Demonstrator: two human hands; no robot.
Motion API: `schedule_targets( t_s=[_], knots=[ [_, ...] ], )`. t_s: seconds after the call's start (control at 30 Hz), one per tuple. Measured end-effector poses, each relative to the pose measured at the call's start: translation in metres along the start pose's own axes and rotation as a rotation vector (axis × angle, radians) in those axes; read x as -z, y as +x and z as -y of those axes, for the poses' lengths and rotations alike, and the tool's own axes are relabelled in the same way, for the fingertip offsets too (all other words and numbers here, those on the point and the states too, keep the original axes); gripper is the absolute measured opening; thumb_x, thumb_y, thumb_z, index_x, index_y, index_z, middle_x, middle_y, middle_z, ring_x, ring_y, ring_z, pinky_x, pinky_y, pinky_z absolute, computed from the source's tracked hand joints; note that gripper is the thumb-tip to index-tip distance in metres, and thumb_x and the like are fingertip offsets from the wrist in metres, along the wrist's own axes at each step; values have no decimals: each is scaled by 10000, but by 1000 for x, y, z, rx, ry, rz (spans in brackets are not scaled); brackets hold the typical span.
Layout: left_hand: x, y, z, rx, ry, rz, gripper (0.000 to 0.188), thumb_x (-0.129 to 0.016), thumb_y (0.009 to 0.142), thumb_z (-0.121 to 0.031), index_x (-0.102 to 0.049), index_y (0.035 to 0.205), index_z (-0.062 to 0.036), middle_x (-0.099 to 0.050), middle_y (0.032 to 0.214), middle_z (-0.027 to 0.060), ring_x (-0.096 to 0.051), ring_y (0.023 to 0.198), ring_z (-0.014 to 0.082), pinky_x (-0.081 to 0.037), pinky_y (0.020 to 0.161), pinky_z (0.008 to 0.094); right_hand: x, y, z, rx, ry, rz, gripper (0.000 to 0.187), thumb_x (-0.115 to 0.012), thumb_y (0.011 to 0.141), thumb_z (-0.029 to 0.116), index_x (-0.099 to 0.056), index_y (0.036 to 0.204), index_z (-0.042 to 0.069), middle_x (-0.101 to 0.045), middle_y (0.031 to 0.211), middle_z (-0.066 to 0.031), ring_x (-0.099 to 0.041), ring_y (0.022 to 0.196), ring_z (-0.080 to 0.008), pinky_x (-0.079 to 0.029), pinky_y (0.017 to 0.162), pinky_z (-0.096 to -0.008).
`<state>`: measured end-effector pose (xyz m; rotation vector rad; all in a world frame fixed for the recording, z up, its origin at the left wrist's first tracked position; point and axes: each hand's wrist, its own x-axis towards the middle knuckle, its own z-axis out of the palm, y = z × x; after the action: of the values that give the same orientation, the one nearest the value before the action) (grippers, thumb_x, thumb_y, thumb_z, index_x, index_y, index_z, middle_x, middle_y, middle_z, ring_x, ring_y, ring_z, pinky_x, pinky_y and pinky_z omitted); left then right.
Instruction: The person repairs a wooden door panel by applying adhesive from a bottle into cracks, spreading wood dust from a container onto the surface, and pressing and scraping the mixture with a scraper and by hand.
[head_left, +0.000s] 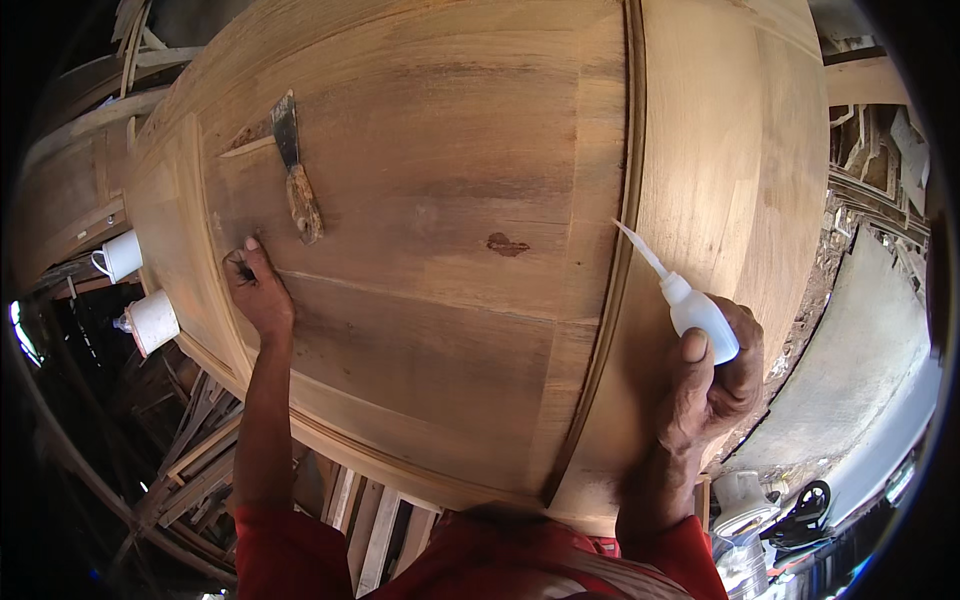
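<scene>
A small white squeeze bottle (pixel 702 325) with a long thin nozzle is held in my right hand (pixel 722 385), thumb against its side. Its nozzle tilts up and left, its tip close to the raised moulding (pixel 600 350) of a large wooden panel (pixel 430 150). My left hand (pixel 264 300) is at the panel's left part with its fingers curled in. Something dark shows at those fingertips, too small to make out. Beyond that hand lies a putty knife (pixel 299 195) with a dark blade and a worn handle. Beside its blade is a thin pointed wood sliver (pixel 247 148).
A dark brown patch (pixel 507 244) marks the panel's surface. Two white cups (pixel 152 322) stand by its left edge. Wood strips (pixel 200 440) are piled below left. To the right lies a grey sheet (pixel 850 350), with a black round-ringed object (pixel 808 505) near its lower end.
</scene>
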<state>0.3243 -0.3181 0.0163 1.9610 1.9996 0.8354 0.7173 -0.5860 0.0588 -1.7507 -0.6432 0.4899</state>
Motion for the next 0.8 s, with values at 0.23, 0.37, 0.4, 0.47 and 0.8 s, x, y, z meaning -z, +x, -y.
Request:
schedule_targets(
  t_s=[0.23,0.37,0.4,0.47,0.8],
  knots=[
    [-3,1,-21,81,51,21,399,-650,1062,-390,-567,938,-20,-528,820,24,-491,765,167,-463,736,351,1,-3,-7,-61,33,-39,250,-718,1018,226,-696,1084,-14,-692,943,-55,-577,824,-116,-459,736,-270],
    [-5,0,-15,40,39,5,371,-644,1058,-353,-568,944,-8,-522,811,44,-491,752,195,-460,734,374,-4,1,-11,-20,-40,-34,260,-738,1015,256,-711,1066,3,-693,881,-27,-576,779,-87,-457,689,-260],
    [-6,-1,-15,36,64,11,363,-642,1054,-342,-569,949,-1,-527,818,56,-498,753,207,-461,737,387,-5,2,-12,-5,-55,-29,260,-738,1015,256,-711,1066,3,-693,881,-27,-576,779,-87,-457,689,-260],
    [-5,0,-15,33,86,15,356,-639,1051,-331,-571,955,5,-531,824,68,-505,754,219,-463,741,400,-7,6,-8,-8,-22,-18,238,-735,1019,233,-714,1070,2,-689,863,-12,-570,761,-72,-451,676,-247],
    [-8,3,-6,-50,94,-22,359,-651,1023,-328,-603,989,27,-590,894,140,-568,823,311,-467,787,464,-12,10,-11,-30,-34,-26,292,-767,996,268,-729,1065,-14,-693,847,-20,-582,762,-82,-470,681,-258]
  ],
)
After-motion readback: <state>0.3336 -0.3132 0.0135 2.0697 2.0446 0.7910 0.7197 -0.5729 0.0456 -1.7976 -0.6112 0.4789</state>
